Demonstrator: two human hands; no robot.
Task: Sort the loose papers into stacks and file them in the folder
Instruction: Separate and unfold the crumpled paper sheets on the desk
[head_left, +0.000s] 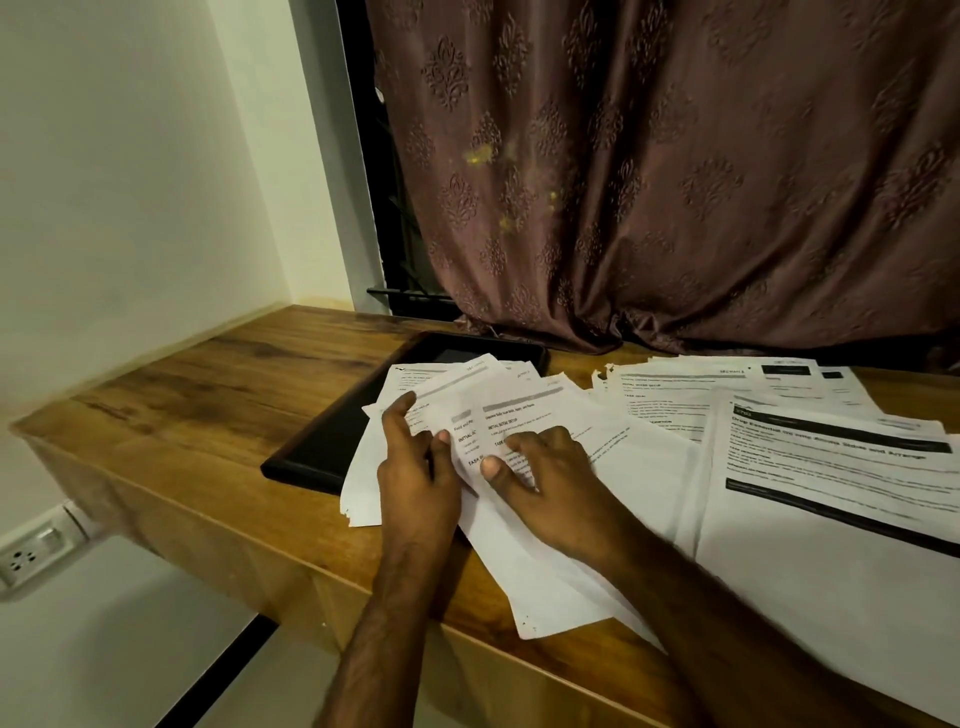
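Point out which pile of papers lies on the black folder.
The fanned pile under both hands, left and right; the piles to its right rest on bare wood.

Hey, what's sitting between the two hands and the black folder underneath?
In the head view, fanned loose sheets lie between them: the left hand and right hand rest on these papers, which overlap the folder.
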